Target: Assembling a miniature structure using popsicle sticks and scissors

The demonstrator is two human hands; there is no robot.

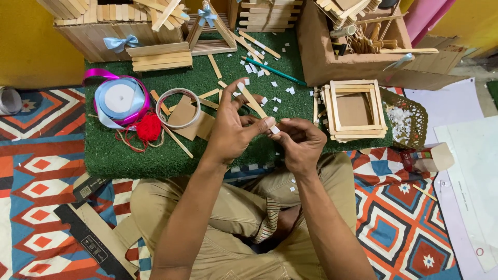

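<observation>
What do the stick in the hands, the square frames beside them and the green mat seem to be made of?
Stick: pale, matte, flat, likely unfinished wood. Square frames: the same pale sticks stacked, probably wood. Green mat: short fuzzy pile, seemingly artificial turf.

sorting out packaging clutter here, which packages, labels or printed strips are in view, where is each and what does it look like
Small carton: on the patterned mat right of the right hand, brown box with a red printed end.
Black strip: on the mat at lower left, long, flat, with a white printed label.
Cardboard box: top right, brown, holding wooden sticks.
</observation>
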